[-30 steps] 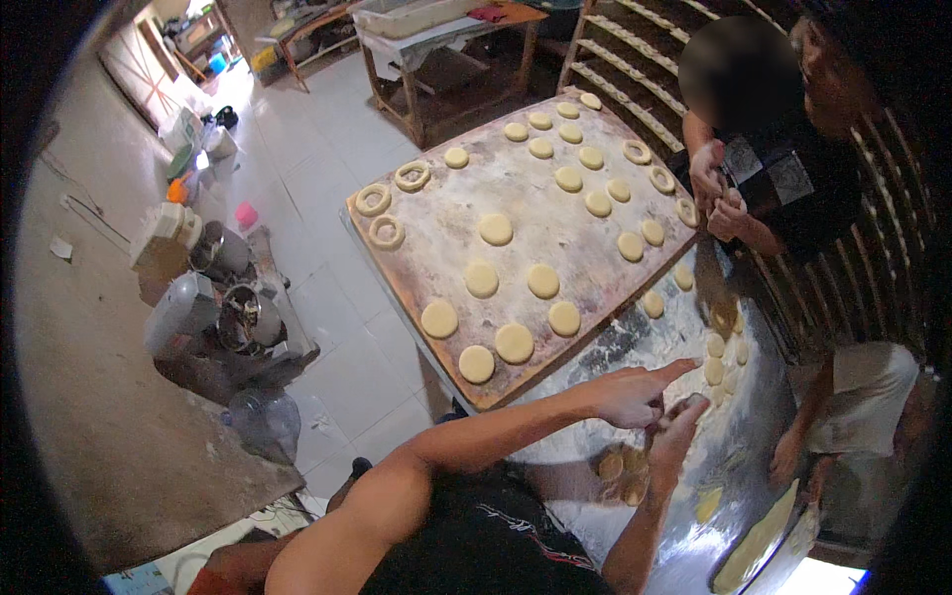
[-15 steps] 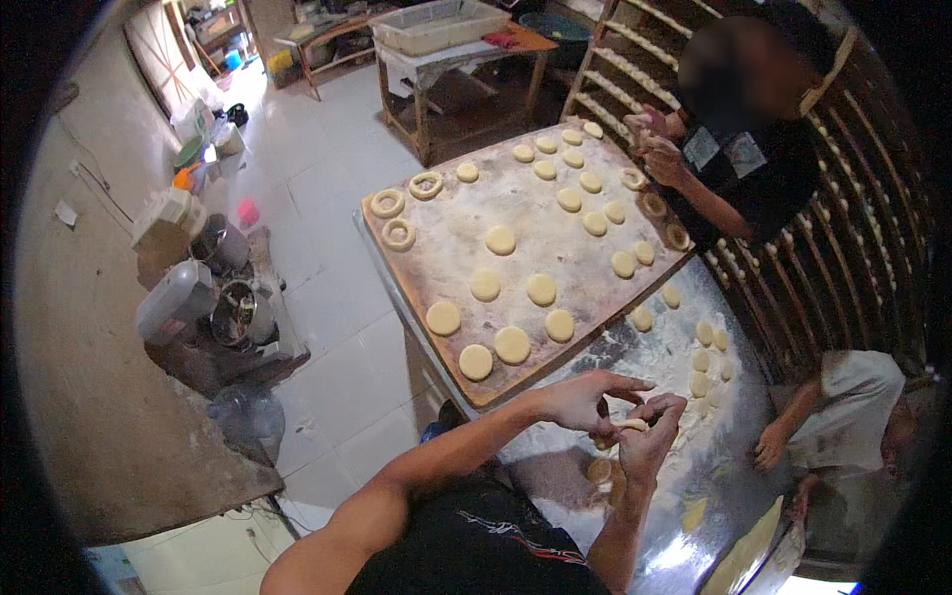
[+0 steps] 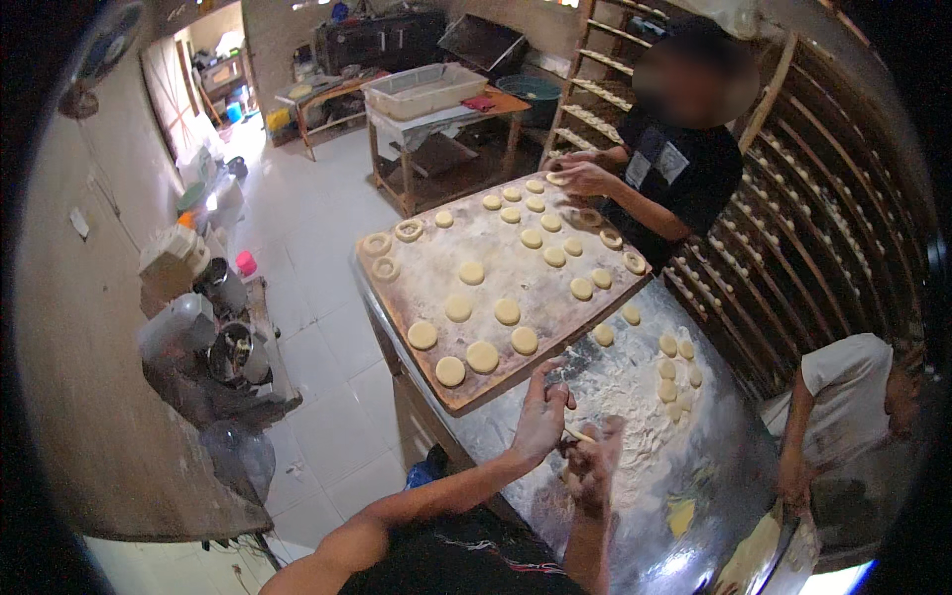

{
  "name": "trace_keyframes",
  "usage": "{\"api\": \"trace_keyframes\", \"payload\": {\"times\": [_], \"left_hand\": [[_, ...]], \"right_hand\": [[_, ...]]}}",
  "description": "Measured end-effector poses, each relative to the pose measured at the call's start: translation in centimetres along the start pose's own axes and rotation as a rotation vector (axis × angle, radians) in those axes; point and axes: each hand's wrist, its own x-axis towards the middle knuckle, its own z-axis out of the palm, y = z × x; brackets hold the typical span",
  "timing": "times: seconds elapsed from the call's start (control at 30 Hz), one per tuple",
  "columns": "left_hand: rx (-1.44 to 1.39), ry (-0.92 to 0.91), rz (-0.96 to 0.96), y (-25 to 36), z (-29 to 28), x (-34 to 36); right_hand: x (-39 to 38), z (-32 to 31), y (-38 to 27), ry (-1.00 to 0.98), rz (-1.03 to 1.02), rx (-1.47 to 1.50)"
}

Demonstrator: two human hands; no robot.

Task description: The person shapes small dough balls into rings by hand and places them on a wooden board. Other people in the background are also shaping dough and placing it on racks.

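A pale piece of dough point(image 3: 578, 434) is held between my two hands above the metal table, seen nearly edge-on. My left hand point(image 3: 540, 421) curls at its left side, with thumb and forefinger raised beyond it. My right hand point(image 3: 592, 461) is closed around its other end, blurred by motion, so its exact grip is partly hidden. Loose flour point(image 3: 635, 436) covers the metal just right of my hands. Ahead lies a floured wooden board point(image 3: 416, 288) carrying several flat dough rounds point(image 3: 482, 357) and, at its far left corner, several dough rings point(image 3: 409, 230).
More dough rounds point(image 3: 667, 367) lie on the metal table point(image 3: 645, 540). Across the board a co-worker's hand point(image 3: 585, 178) handles dough. Another person in a light shirt point(image 3: 848, 382) is at the right. Racks of dough point(image 3: 783, 218) stand behind; mixers point(image 3: 178, 327) are at left.
The view has tilted up and shifted. My hands have turned, with the left fingers now pointing up, and still hold the dough. The co-worker's hands have lowered to the board's far corner.
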Motion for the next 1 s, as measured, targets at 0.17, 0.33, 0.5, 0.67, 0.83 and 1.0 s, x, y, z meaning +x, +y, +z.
{"api": "trace_keyframes", "payload": {"times": [0.17,0.33,0.5,0.67,0.83,1.0], "left_hand": [[0.439,0.065,0.817,-0.2,-0.9,0.9],[0.366,-0.127,0.444,1.0,-3.2,3.8],[0.221,-0.182,0.200,1.5,-5.6,6.4],[0.353,-0.358,0.780,1.2,-6.2,6.7],[0.268,-0.285,0.247,0.1,-5.8,5.4],[0.409,-0.442,0.785,-0.8,-4.5,3.0]], "right_hand": [[1.2,1.2,1.0,0.086,0.049,-0.033],[3.4,2.3,2.9,0.053,0.151,0.014],[5.4,3.0,4.4,0.116,0.036,0.066],[5.7,4.8,5.6,0.282,0.077,-0.091],[4.2,4.6,4.3,0.310,0.069,-0.208],[1.4,3.7,3.2,0.169,0.044,-0.371]]}}
